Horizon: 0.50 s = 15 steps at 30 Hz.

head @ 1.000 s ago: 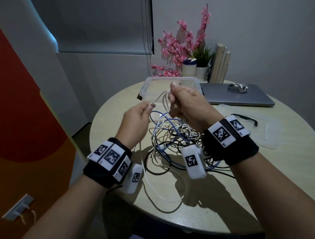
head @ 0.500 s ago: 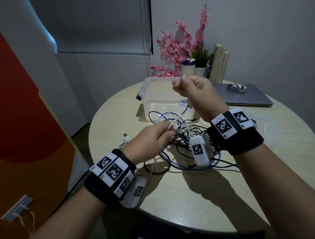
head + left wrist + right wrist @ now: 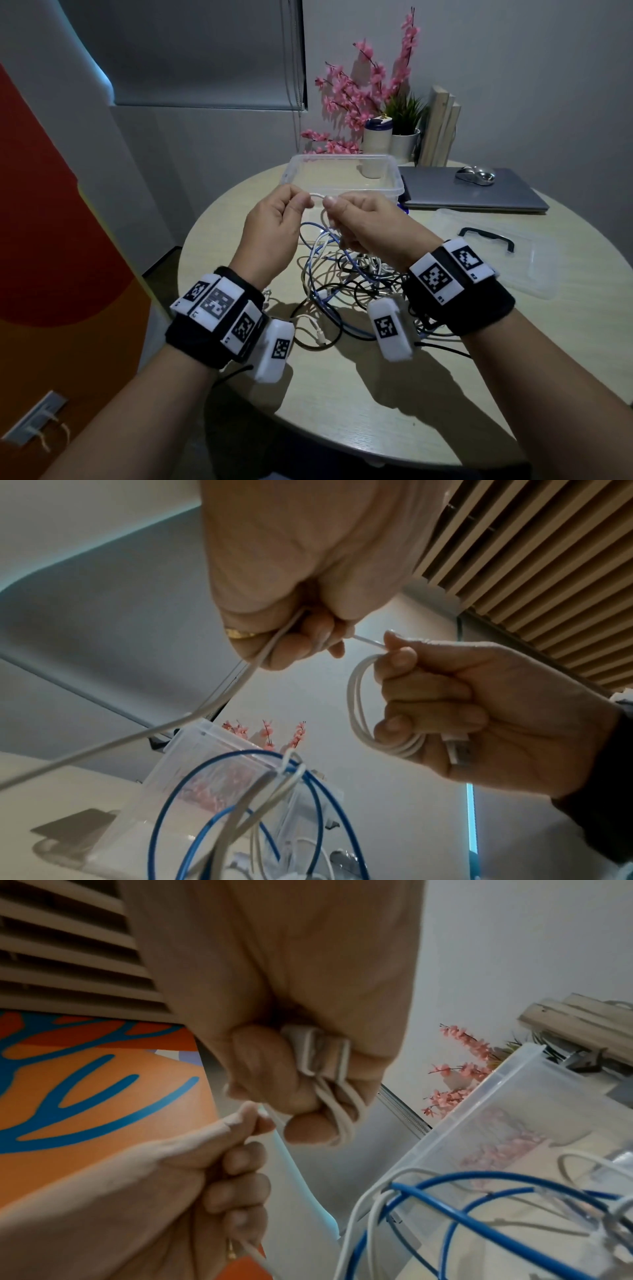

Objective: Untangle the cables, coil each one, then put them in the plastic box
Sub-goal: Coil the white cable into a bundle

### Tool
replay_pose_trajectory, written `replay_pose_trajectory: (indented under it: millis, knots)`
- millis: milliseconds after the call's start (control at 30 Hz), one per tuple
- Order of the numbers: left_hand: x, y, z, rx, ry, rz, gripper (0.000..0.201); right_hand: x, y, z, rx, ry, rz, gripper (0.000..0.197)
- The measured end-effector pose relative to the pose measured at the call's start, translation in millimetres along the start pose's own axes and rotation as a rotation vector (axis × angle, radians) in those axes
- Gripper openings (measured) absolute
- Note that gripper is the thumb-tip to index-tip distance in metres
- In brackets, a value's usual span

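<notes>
The right hand [image 3: 370, 226] grips a small coil of white cable [image 3: 359, 704], loops hanging downward. The left hand [image 3: 274, 226] pinches the same cable's free run, stretched level between the fists above the tangled cables [image 3: 346, 284] mid-table. The plastic box [image 3: 342, 173] stands beyond, open.

I am in what looks like a small office or meeting room. Beyond my hands, a round table [image 3: 479, 342] holds a closed laptop [image 3: 479, 198] with a mouse [image 3: 474, 174] on it, pink artificial flowers [image 3: 359, 92], and a drawn window blind [image 3: 205, 51].
</notes>
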<state>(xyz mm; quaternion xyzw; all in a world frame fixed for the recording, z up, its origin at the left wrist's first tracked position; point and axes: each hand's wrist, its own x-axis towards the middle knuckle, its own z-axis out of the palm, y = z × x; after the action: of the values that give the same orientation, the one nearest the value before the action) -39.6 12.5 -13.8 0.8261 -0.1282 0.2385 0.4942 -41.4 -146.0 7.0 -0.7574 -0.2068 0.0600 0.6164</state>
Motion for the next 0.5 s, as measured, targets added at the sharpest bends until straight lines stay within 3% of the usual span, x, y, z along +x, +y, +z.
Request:
replay_pose_trajectory:
  millis: [200, 333, 500]
  knots:
    - [-18.4, -8.4, 17.4, 0.006, -0.162, -0.065, 0.021, 4.8, -7.1, -7.3, 0.343, 0.124, -0.011, 0.039]
    - [-27.8, -10.4, 26.1, 0.13, -0.299, -0.061, 0.019, 8.4, -12.0, -8.3, 0.588, 0.188, -0.051, 0.037]
    - [-34.2, -12.4, 20.0, 0.298, -0.521, -0.037, 0.018, 13.3, -12.3, -15.1, 0.645, 0.284, -0.132, 0.031]
